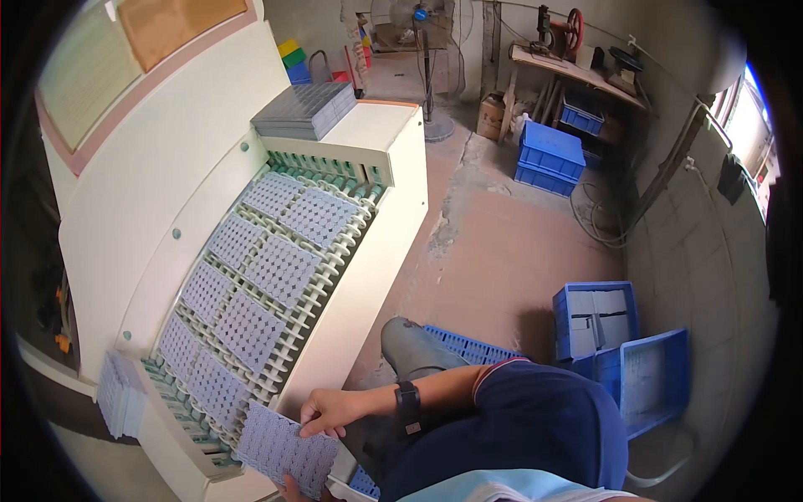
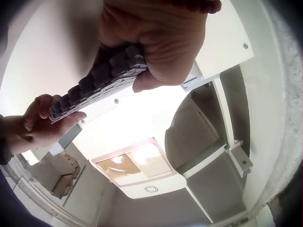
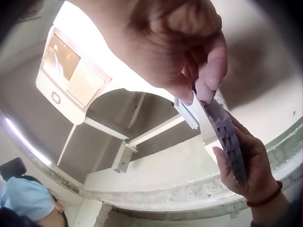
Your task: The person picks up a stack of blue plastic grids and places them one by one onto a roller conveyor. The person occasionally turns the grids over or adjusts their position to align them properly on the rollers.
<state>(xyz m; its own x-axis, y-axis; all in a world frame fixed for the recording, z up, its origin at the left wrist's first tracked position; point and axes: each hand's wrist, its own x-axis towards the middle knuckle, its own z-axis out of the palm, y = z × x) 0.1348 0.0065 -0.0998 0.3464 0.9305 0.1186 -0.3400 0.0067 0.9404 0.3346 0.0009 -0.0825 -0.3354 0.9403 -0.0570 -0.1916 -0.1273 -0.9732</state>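
Note:
A grey-purple patterned panel (image 1: 286, 449) is held between both hands, tilted, above the lower end of the white machine. The right hand (image 1: 331, 412) pinches its upper right edge in the head view; the left hand (image 1: 294, 489) grips its lower edge, mostly cut off by the frame. From the left wrist, the panel (image 2: 97, 85) appears edge-on, the left hand (image 2: 156, 40) at one end and the right hand (image 2: 40, 123) at the other. In the right wrist view, the right hand (image 3: 165, 42) pinches the panel (image 3: 227, 137), and the left hand (image 3: 251, 165) grips its far end.
Several similar panels (image 1: 249, 330) lie in two columns on the machine's rollers (image 1: 314, 297). Stacks of grey panels stand at its far end (image 1: 305, 109) and near end (image 1: 120, 397). Blue crates (image 1: 549, 151) stand on the floor behind, and others (image 1: 655, 381) at the right.

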